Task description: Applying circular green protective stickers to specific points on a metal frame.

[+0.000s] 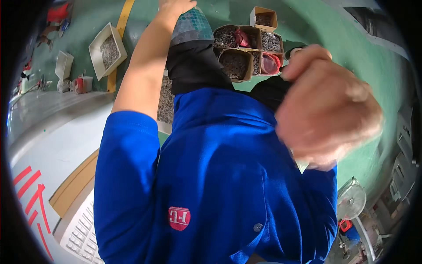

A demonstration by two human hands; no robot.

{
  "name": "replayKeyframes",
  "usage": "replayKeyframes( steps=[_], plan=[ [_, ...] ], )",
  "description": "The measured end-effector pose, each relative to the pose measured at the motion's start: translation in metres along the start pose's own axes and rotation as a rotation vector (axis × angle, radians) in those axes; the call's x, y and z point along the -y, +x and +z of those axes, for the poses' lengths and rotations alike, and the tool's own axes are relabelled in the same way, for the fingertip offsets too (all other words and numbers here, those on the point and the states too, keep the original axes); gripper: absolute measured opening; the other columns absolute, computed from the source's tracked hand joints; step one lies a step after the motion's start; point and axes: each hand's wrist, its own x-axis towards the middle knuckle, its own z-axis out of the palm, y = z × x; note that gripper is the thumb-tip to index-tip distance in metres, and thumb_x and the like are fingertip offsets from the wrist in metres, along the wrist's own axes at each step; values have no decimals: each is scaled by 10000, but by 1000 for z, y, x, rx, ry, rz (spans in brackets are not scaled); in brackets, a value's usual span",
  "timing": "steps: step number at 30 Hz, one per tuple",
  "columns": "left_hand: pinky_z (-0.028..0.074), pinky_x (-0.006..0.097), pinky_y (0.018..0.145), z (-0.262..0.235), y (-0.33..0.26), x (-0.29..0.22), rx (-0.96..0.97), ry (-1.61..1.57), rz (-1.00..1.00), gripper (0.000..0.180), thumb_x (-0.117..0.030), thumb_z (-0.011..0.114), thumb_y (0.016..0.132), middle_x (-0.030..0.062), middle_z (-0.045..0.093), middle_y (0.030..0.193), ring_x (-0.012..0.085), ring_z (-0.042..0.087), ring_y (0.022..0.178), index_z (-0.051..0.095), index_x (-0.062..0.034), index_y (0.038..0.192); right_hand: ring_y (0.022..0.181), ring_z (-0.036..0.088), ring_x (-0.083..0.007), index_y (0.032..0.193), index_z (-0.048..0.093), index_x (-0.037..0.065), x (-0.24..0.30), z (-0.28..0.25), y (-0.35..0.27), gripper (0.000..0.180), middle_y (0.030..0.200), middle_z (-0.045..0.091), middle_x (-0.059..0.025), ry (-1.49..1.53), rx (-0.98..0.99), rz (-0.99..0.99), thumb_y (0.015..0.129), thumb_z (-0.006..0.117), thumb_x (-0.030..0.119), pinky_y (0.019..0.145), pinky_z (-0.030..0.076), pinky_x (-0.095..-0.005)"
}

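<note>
My left hand (176,5) reaches far forward and is cut by the upper edge, so most of its fingers are hidden. It lies beside a translucent teal-patterned sheet (193,26) over my left knee; whether it grips it I cannot tell. Close to the camera, my right hand (329,110) is raised over my right thigh, blurred by motion. Its fingers look curled closed, and what they hold, if anything, does not show clearly. Beyond my knees stands a cluster of open cardboard boxes (236,65) with small dark and grey parts inside.
A separate cardboard box (263,18) stands behind the cluster. On the green floor at left sits a white tray (97,49) of small grey pieces. A pale work surface (52,154) with red marks is at my left; a fan (351,201) stands at lower right.
</note>
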Motion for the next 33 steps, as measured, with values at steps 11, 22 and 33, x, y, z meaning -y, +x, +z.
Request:
replayKeyframes(
  steps=[11,22,33],
  plan=[
    [452,462,968,18,26,14,83,17,23,646,-642,462,839,78,571,1328,288,516,1249,623,-173,1254,743,606,-170,766,704,136,58,-26,-38,128,777,671,-14,87,106,-142,681,783,188,694,430,-385],
    [413,466,1020,-6,6,14,154,66,-45,664,-673,432,848,62,522,1387,298,491,1277,555,-234,1331,763,595,-144,776,707,144,110,-29,-50,86,794,677,16,80,78,-179,715,753,184,698,434,-339],
    [403,465,1030,-9,-5,20,173,58,3,586,-659,402,872,87,484,1420,314,471,1294,578,-308,1307,771,592,-129,774,708,144,97,-34,-43,45,791,678,36,178,245,-175,741,719,173,694,448,-284]
  ],
)
